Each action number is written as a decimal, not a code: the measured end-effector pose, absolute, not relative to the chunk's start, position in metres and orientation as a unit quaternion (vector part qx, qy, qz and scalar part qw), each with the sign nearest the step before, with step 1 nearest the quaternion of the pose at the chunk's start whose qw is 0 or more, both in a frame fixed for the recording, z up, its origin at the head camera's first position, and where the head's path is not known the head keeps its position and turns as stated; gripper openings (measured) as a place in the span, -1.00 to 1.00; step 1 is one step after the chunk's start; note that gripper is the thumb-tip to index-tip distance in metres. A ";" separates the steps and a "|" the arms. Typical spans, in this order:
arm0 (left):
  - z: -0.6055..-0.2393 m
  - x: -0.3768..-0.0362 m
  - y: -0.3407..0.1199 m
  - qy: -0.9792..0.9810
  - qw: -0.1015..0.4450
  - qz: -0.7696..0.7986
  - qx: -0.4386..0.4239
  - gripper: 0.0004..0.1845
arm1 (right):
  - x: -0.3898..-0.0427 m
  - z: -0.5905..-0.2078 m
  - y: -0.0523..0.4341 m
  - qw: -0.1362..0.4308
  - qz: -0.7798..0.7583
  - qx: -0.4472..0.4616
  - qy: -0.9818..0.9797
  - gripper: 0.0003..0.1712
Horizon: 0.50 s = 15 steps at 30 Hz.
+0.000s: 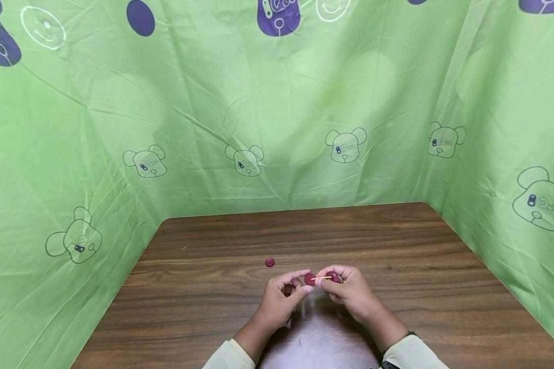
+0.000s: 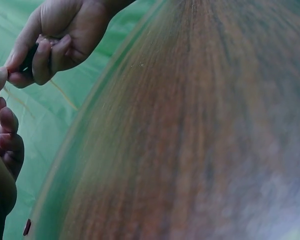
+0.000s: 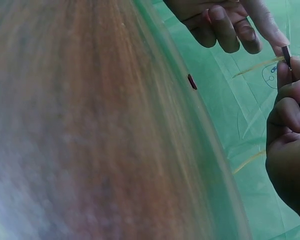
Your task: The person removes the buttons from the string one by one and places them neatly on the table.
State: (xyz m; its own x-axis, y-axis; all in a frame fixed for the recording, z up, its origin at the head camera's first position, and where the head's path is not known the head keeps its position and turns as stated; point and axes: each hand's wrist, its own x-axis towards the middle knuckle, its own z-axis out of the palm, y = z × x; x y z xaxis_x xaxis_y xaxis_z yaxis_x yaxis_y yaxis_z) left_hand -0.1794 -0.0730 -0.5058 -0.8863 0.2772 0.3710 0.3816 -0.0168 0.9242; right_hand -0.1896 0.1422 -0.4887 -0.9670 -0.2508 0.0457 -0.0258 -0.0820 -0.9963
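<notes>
In the head view both hands meet just above the wooden table. My left hand pinches a dark red disc between thumb and forefinger. Close beside it, my right hand grips a second dark red disc, and a thin pale strand runs between the two discs. A third red disc lies loose on the table, to the left and beyond the hands; it also shows as the loose disc. The left wrist view shows the right hand curled round something dark.
Green printed cloth walls the table at the back and on both sides. Bare wood stretches left and right of the hands. Both wrist views are blurred.
</notes>
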 end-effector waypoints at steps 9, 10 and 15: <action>-0.508 -0.179 -0.074 -0.708 0.083 -0.654 -0.253 -0.68 | -0.190 -0.489 0.143 0.083 -0.723 -0.106 0.678 -0.63; -0.508 -0.179 -0.074 -0.707 0.083 -0.655 -0.254 -0.68 | -0.190 -0.488 0.143 0.081 -0.721 -0.106 0.680 -0.64; -0.508 -0.180 -0.075 -0.706 0.085 -0.656 -0.252 -0.69 | -0.190 -0.489 0.144 0.072 -0.720 -0.095 0.684 -0.66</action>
State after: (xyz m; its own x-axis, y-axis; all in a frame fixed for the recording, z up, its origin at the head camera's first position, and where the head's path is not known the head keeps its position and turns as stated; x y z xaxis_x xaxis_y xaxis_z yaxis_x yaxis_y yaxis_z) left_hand -0.1797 -0.0748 -0.5083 -0.8582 0.2442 0.4515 0.4682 0.0117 0.8835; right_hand -0.1905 0.1438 -0.4889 -0.9714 -0.2342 0.0383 -0.0264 -0.0537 -0.9982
